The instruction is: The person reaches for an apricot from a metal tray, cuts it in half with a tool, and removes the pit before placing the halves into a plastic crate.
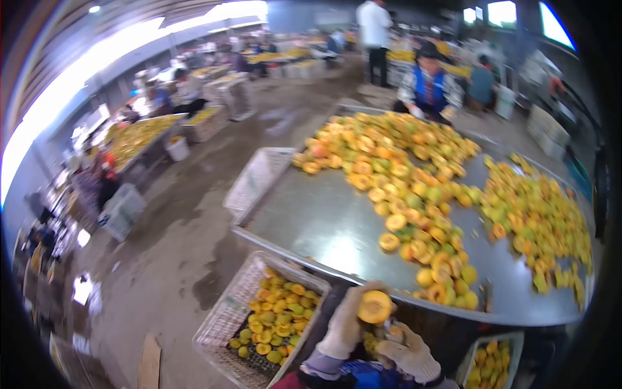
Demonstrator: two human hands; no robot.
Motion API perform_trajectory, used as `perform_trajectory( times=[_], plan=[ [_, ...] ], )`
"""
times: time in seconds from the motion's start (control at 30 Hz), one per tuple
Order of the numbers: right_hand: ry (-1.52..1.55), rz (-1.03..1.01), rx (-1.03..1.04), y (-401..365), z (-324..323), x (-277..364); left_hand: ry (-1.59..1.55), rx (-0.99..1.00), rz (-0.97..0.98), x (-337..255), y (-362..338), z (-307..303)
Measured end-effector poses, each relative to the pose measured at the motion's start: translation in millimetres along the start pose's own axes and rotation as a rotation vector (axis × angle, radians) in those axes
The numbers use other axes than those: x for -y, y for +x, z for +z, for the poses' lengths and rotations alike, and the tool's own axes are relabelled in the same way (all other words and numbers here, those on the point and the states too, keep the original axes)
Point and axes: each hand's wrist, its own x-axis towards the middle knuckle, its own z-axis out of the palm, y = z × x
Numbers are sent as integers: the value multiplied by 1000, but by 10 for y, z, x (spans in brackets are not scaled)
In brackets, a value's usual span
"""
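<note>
1. Left hand, pale glove: fingers closed around a cut fruit, its orange, rounded face turned to the camera. Position: just by the near edge of the metal tabletop.
2. Right hand, also gloved, is beside and slightly below the left. Fingers curled; cannot tell what, if anything, they grasp (blurred).
3. Tabletop bears a large fruit heap reaching toward the near edge, plus a second heap on the right.
4. Basket, left of the hands, contains more fruit. Smaller container, right of the hands, also contains fruit.
5. Across the tabletop: a person in a blue vest.
</note>
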Motion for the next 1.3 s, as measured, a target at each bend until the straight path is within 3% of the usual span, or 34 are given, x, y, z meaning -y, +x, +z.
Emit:
perform_trajectory(
  times=[0.03,0.07,0.1,0.17,0.27,0.4,0.47,0.57,0.8,0.87,1.0,1.07,1.1,1.17,1.3],
  plan=[
    [-38,28,-41,-105,199,85,-485,-53,-294,-73,-99,-43],
    [-188,48,-82,-172,353,139,-616,-55,-281,44,8,102],
    [-218,35,-67,-13,-152,106,-748,-56,-268,165,104,249],
    [-382,66,-100,-76,-72,249,-817,-6,-305,139,49,229],
    [-596,-22,-152,-62,-82,175,-677,-25,-305,65,13,334],
    [-601,65,-188,-93,-91,215,-662,-14,-307,46,8,395],
    [-742,-77,-257,-94,-105,162,-706,39,-327,79,-8,356],
    [-722,-141,-243,-53,-142,54,-662,-74,-270,-40,-21,505],
    [-666,-122,-272,-104,-154,124,-579,-31,-372,-36,-48,582],
    [-678,-244,-281,-151,-168,130,-450,-4,-140,0,-105,645],
    [-702,-437,-185,-215,-246,95,-218,-25,8,-47,-88,763],
    [-5,153,105,-223,-323,221,-192,122,-49,-55,-60,686],
    [2,152,98,-235,-343,236,-191,131,-53,-61,-41,673],
    [99,140,145,-272,-377,245,122,161,-57,-114,16,691],
    [144,201,205,-276,-505,115,175,200,41,-125,141,752]
  ],
)
